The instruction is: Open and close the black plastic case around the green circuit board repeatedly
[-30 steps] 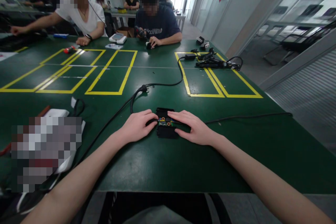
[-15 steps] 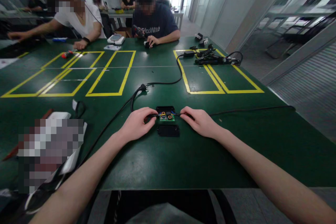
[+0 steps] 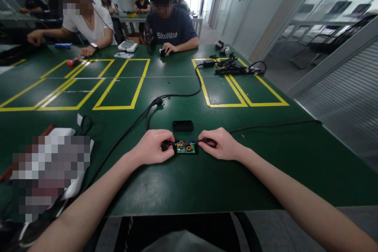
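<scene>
Working at a green table (image 3: 189, 189), with a small circuit board (image 3: 185, 148) lying flat near its front edge. Finding, well to the left of the board, a white flat item (image 3: 60, 131) half hidden under a blurred patch. Seeing, far beyond the board and to its left, a person in a white shirt (image 3: 85, 25) sitting across the table, one hand resting on the tabletop. Tracing a black cord (image 3: 124, 134) crossing the table left of the board and ending in a plug (image 3: 159, 101) lying beyond it.

Pinching with the left hand (image 3: 153, 146) - fingers curled in, thumb and forefinger closed - a short black lead (image 3: 169, 142) right at the board's left end. Leaving a black cover (image 3: 182, 126) resting just beyond the board, apart from it, untouched by either hand.

Gripping with the right hand (image 3: 222, 143) - closed likewise, fingertips together - a second black cable (image 3: 274, 125) at the board's right end, that cable running off to the right of the board. Spotting, far beyond the board and to its right, a heap of black adapters (image 3: 236, 70) lying inside yellow tape outlines (image 3: 224, 106).
</scene>
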